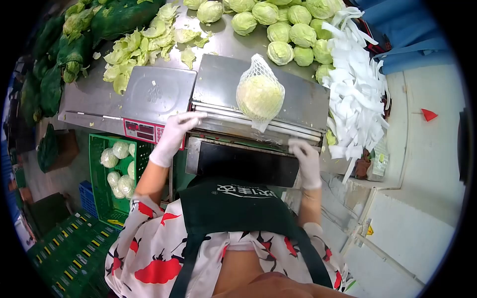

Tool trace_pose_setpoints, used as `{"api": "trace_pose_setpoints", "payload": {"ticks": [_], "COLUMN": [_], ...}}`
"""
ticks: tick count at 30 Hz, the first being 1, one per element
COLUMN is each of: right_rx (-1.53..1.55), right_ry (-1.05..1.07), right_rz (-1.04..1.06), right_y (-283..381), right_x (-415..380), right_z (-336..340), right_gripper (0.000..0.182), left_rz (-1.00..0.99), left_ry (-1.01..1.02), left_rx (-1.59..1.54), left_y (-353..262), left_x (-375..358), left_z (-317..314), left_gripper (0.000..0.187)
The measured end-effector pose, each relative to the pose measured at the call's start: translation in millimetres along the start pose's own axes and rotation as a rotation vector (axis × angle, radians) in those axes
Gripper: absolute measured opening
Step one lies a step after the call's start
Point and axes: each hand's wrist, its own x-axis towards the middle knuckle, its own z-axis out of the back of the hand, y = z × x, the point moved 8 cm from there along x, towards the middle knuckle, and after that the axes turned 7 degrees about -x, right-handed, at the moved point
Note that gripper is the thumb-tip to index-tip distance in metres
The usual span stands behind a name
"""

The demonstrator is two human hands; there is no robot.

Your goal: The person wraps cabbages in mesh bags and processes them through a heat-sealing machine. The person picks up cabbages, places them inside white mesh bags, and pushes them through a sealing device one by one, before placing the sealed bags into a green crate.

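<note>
A pale cabbage (pixel 261 97) in a white foam net sits on the metal top of a wrapping machine (pixel 218 82). Below it run the machine's long rollers (pixel 223 113). My gloved left hand (pixel 180 133) is at the left end of these rollers, fingers stretched out to the right, close to the scale's red panel. At their right end is my gloved right hand (pixel 305 161), its fingers bent toward the machine and smeared by motion. Whether either hand touches clear film there cannot be made out. A dark plate (pixel 243 164) lies between my hands, near my apron.
A scale (pixel 156 94) stands left of the machine. Bare cabbages (pixel 290 35) fill the back, with loose leaves (pixel 141 47) at left. White foam nets (pixel 355 89) are heaped at right. A green crate (pixel 97 169) holds several wrapped cabbages. Green net sacks (pixel 124 20) lie back left.
</note>
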Motion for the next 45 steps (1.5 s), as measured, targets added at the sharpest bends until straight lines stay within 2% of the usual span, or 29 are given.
{"api": "trace_pose_setpoints", "payload": {"ticks": [1,2,4,5,6,7,9,10,11,13,16,17,18,19,20,21,23,27,29,31,32,33,35,36,39,40,43,44,45], "right_rx": [-0.009,-0.022,0.175,0.135,0.092,-0.089,-0.48,-0.663,-0.669,-0.5,-0.067,0.059,0.044,0.041,0.037,0.078,0.09,0.515,0.588,0.591,0.425,0.023,-0.741,-0.864,-0.05,0.055,0.403,0.148,-0.558], "right_ry": [0.204,0.404,0.558,0.473,0.384,0.137,0.161,0.178,0.214,0.304,0.386,0.395,0.369,0.465,0.562,0.63,0.642,0.631,0.648,0.65,0.559,0.452,0.178,0.089,0.162,0.085,0.069,0.159,0.287], "right_rz": [0.051,0.109,0.561,0.605,0.643,0.497,0.656,0.762,0.752,0.608,0.167,0.021,0.074,-0.088,-0.251,-0.268,-0.515,-0.677,-0.753,-0.744,-0.63,-0.261,0.483,0.597,-0.191,-0.254,-0.472,-0.565,0.004], "right_y": [23.6,40.5,89.8,106.0,121.9,128.7,130.4,105.3,93.1,74.7,37.1,23.6,31.4,22.7,13.4,12.5,-47.6,-115.1,-127.1,-108.0,-107.1,-103.4,-78.2,-74.1,-101.1,-99.0,-117.5,-148.2,-170.2], "right_x": [-14.7,-20.5,-14.8,-2.9,8.6,33.8,91.8,116.5,128.7,145.3,134.2,124.0,96.6,66.5,34.5,5.6,-41.9,-67.7,-79.6,-107.2,-110.3,-103.8,-117.2,-120.1,-113.4,-112.9,-118.8,-124.1,-120.7], "right_z": [1.1,6.7,29.9,37.6,45.5,50.8,7.4,-17.2,-30.1,-49.4,-59.7,-62.2,-61.1,-61.9,-62.9,-66.2,-77.2,-118.1,-109.4,-89.3,-75.8,-60.1,-54.0,-56.2,-36.1,-28.5,-18.4,-21.3,-36.1], "right_gripper": [0.019,0.021,0.033,0.043,0.054,0.071,0.1,0.104,0.103,0.097,0.079,0.073,0.063,0.063,0.064,0.066,0.07,0.071,0.068,0.062,0.044,0.038,0.027,0.023,0.023,0.027,0.029,0.026,0.012], "left_rz": [-0.013,-0.089,-0.254,-0.345,-0.451,-0.555,-0.665,-0.748,-0.661,-0.592,-0.101,-0.008,0.095,0.2,0.276,0.356,0.569,1.034,0.905,0.798,0.735,0.63,-0.027,-0.589,-0.04,-0.096,0.114,0.035,0.426], "left_ry": [0.136,0.249,0.39,0.415,0.249,0.289,0.328,0.364,0.432,0.519,0.55,0.593,0.636,0.674,0.679,0.683,0.738,0.652,0.656,0.642,0.635,0.485,0.505,0.38,0.317,0.231,0.176,0.185,0.267], "left_rx": [0.025,-0.228,-0.547,-0.611,-0.426,-0.022,0.597,0.869,1.111,0.616,0.058,0.051,0.039,0.025,0.05,0.075,0.088,-0.194,-0.36,-0.228,-0.157,0.016,0.799,1.056,0.799,0.766,0.462,0.473,0.545], "left_y": [-10.6,-18.2,-43.9,-67.5,-97.3,-107.7,-95.4,-70.9,-50.2,-32.4,-4.7,-4.7,-9.4,-3.9,10.9,25.4,62.7,140.7,127.7,105.5,98.6,143.9,109.4,71.1,66.1,54.7,74.3,122.9,136.1], "left_x": [-9.8,-15.2,-12.3,-6.8,2.0,19.1,64.0,85.5,99.2,117.9,132.4,118.9,89.5,59.8,33.3,4.6,-41.6,-80.2,-86.8,-100.1,-104.7,-108.7,-110.7,-116.3,-102.8,-102.8,-104.1,-110.8,-119.2], "left_z": [-1.8,-3.7,-11.2,-20.3,-38.7,-57.5,-91.1,-106.4,-123.0,-128.8,-122.7,-126.8,-130.7,-132.8,-130.6,-128.4,-125.3,-110.0,-108.4,-94.8,-85.4,-57.3,-60.2,-69.1,-56.1,-51.0,-33.0,-22.1,-25.2], "left_gripper": [0.03,0.031,0.041,0.051,0.086,0.102,0.134,0.136,0.134,0.122,0.104,0.096,0.089,0.082,0.079,0.078,0.076,0.086,0.083,0.077,0.075,0.06,0.052,0.042,0.038,0.031,0.026,0.024,0.023]}}
